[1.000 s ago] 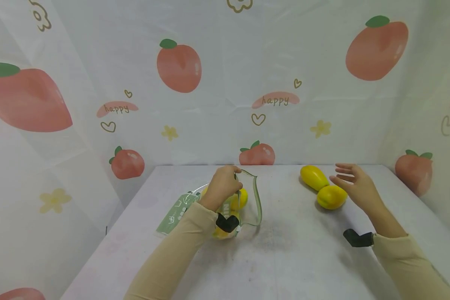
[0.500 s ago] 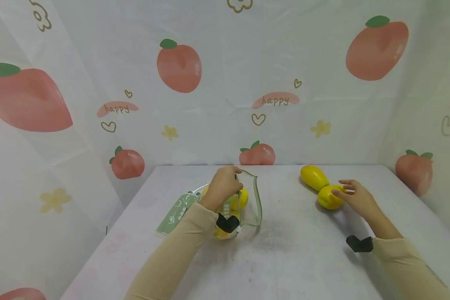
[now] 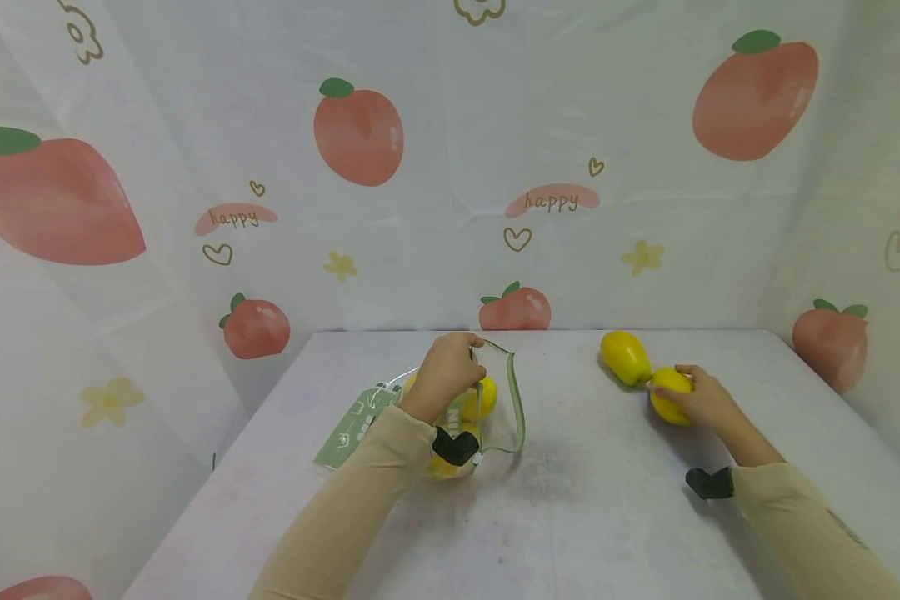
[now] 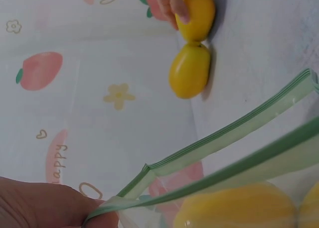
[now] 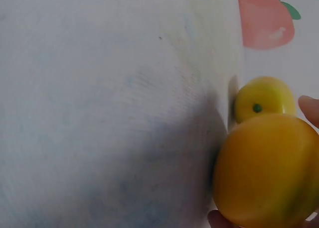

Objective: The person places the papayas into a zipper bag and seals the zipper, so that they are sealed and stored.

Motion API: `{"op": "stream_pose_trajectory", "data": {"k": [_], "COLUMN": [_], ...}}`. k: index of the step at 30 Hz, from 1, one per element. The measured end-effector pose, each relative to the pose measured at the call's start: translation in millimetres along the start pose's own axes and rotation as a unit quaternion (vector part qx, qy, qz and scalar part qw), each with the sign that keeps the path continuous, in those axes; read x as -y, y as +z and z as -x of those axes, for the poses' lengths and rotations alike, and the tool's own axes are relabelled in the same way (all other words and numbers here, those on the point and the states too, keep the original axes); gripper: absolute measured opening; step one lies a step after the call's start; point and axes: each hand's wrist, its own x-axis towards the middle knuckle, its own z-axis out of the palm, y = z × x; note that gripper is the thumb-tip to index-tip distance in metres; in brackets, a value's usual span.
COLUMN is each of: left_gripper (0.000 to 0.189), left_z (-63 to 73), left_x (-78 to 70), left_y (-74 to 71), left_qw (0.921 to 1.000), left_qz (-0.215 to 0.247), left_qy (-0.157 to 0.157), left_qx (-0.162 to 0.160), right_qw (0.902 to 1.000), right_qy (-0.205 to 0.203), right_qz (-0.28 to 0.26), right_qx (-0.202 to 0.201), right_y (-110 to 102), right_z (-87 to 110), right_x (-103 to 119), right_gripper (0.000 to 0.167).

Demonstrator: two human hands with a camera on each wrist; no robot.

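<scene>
My left hand (image 3: 446,375) pinches the rim of a clear zip bag (image 4: 234,161) with green edging, and its mouth gapes toward the right. Several yellow fruits (image 4: 239,208) lie inside, partly hidden by the hand and the sleeve in the head view. At the right, my right hand (image 3: 712,404) grips a smooth yellow mango-like fruit (image 3: 671,397), thumb on the near side and fingers on the far side. Close behind that fruit, to its left, lies a second yellow fruit (image 3: 625,358); its green stem end shows in the right wrist view.
A white table (image 3: 570,517) carries everything. Behind it hangs a white cloth (image 3: 435,225) printed with peaches, hearts and flowers. The bag's green printed part (image 3: 356,427) spreads flat to the left of the left hand.
My right hand has come down and closed on the nearer fruit, which has turned and shifted slightly right. The farther fruit has turned a little. My left hand and the bag stay put.
</scene>
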Motion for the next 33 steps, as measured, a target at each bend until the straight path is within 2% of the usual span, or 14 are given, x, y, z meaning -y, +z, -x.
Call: {"op": "stream_pose_trajectory", "data": {"k": [7,14,24,33], "left_gripper": [0.046,0.046,0.046,0.047], "left_z": [-0.3,-1.3,-2.0,-2.4], "left_x": [-0.2,-1.3,-1.2,-2.0], "left_y": [0.1,0.4,0.6,0.5], "left_qw": [1.0,1.0,0.9999,0.9998], "left_qz": [-0.004,-0.007,-0.009,-0.006], "left_qy": [0.004,0.0,-0.01,-0.017], "left_qx": [-0.003,0.001,0.004,0.008], "right_qw": [1.0,0.9999,0.9993,0.9964], "right_qy": [0.003,0.011,-0.016,-0.046], "right_qz": [0.006,-0.011,-0.025,-0.043], "right_qx": [0.001,0.004,-0.025,-0.057], "right_y": [4,1,-3,-4], "right_z": [-2.3,1.7,6.2,15.5], "right_x": [-2,-1,8,31], "right_gripper": [0.092,0.09,0.091,0.089]}}
